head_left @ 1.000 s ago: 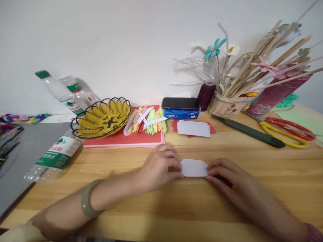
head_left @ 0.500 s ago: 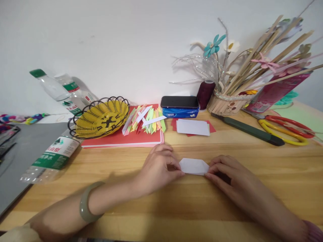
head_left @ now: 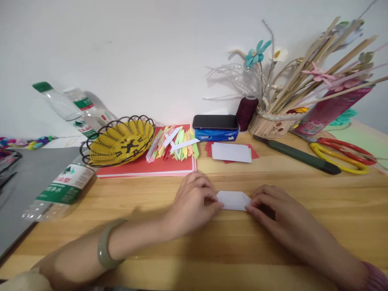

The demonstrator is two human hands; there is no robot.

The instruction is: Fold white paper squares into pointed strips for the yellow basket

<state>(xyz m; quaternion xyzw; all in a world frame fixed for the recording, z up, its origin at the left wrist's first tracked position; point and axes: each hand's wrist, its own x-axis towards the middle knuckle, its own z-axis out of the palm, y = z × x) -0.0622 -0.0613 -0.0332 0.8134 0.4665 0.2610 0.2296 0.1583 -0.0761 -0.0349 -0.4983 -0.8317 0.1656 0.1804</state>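
A small white folded paper [head_left: 233, 200] lies on the wooden table [head_left: 303, 242] between my hands. My left hand [head_left: 192, 204] pinches its left end with the fingertips. A green bangle [head_left: 104, 246] sits on that wrist. My right hand [head_left: 274, 210] presses and pinches the paper's right end. Both hands rest low on the table surface.
Behind the hands lie a red paper pad [head_left: 145, 166] with several coloured folded strips [head_left: 174, 146], a yellow wire basket [head_left: 121, 141], white sheets on red paper [head_left: 232, 152], a phone on a tissue pack [head_left: 216, 122], a utility knife [head_left: 298, 155], scissors [head_left: 344, 151], a stick-filled holder [head_left: 273, 125] and plastic bottles [head_left: 59, 188].
The white paper looks narrower front to back than a second ago, folded flatter. Both hands stayed at its ends, shifting only slightly.
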